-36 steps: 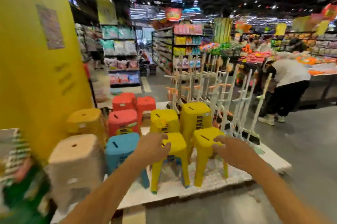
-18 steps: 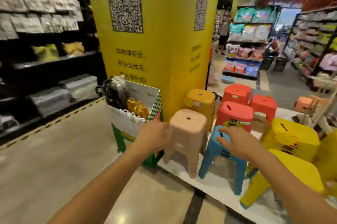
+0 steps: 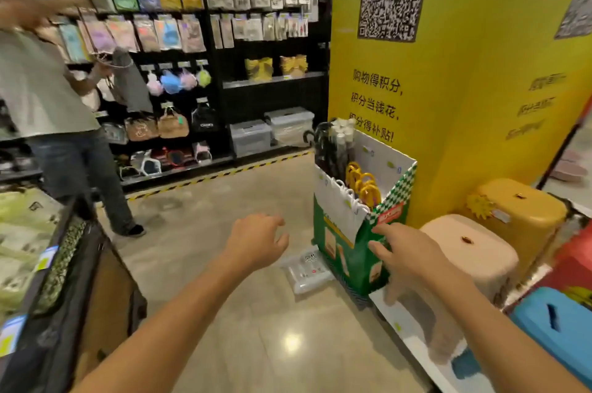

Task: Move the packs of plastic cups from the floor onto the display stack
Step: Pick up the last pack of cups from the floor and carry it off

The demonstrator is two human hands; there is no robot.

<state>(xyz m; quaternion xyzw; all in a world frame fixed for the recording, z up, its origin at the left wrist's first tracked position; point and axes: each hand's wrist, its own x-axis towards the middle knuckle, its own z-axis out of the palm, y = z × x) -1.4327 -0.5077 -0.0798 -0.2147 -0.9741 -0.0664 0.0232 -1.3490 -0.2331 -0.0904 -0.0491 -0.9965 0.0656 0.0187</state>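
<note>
Clear, crinkly plastic cup pack (image 3: pixel 306 269) flat on glossy floor, frame centre. Left hand (image 3: pixel 256 240) and right hand (image 3: pixel 405 256) empty, fingers loosely spread. Green cardboard bin (image 3: pixel 355 251) holds umbrellas (image 3: pixel 360 179).

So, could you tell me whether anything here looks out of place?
Yes: a clear plastic pack lies flat on the floor beside the green cardboard display box, while other goods sit on shelves or stands. Both hands, left and right, are empty above it.
</note>
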